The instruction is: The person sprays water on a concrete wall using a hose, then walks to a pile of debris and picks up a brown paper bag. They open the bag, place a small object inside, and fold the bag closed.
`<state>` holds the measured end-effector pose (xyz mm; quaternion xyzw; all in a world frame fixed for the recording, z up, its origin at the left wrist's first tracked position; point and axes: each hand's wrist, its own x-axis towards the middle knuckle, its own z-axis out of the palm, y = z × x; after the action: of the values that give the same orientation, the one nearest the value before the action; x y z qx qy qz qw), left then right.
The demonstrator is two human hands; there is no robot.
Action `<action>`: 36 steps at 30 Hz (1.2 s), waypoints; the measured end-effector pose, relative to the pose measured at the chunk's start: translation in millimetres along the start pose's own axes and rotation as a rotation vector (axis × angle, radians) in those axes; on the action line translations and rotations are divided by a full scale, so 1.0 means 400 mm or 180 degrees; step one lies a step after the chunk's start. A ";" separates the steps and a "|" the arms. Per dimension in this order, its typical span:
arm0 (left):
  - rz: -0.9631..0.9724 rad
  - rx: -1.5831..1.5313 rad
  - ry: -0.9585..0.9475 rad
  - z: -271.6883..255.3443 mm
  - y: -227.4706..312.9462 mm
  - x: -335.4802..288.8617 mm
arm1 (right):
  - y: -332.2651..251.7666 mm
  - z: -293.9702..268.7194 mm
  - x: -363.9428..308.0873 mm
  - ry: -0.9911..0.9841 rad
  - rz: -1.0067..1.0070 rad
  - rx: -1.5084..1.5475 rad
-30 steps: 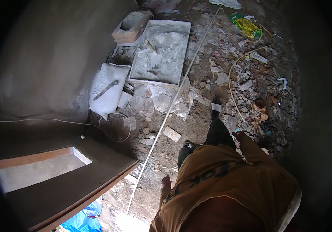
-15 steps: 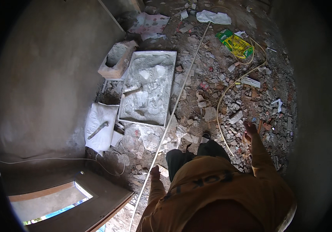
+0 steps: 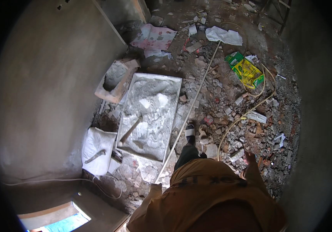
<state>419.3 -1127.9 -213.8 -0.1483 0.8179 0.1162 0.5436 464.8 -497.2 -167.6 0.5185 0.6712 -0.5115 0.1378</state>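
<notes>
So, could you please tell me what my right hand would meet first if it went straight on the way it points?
Probably the rubble just ahead of the right hand, though its height above the floor is unclear.

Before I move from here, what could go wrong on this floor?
Three possible troubles, mostly underfoot:
1. The forward foot is down close beside the long pale pole; a careless step could catch or roll it.
2. Loose, broken rubble covers the ground on the right, so footing there may be unsteady.
3. The yellowish hose curves loosely across that ground and might snag a shoe.
</notes>
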 end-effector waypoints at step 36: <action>0.1075 -0.1339 0.2200 -0.833 1.589 0.395 | -1.500 -0.171 1.890 -0.0687 -0.3662 -0.2803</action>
<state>-157.7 -673.0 -214.0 -0.1501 0.9230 0.3112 0.1693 -334.5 15.7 -352.3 -0.0728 0.9634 -0.2340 0.1084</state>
